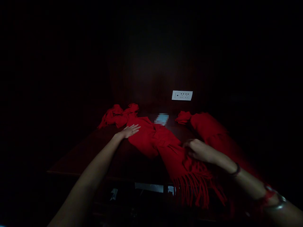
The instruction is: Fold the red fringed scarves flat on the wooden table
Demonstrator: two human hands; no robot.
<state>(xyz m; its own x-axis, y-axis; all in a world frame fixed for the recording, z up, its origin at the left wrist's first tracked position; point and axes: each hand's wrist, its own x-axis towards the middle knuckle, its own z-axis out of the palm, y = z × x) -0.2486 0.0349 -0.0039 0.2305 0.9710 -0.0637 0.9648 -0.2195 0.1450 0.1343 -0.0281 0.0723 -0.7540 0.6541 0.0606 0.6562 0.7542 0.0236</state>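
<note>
Dark reddish tabletop (78,157) spreads under the fingers. A fringed red scarf (144,138) lies between them, its tassels nearer the wearer than the right fingertips. More red cloth (209,124) sits beyond the right fingers, a crumpled red bunch (115,116) beyond the left. Left hand (129,131) — flat on the scarf, fingers spread; right hand (197,149) — curled, blurred, grip impossible to tell. Ahead of both: a white socket plate (182,95).
</note>
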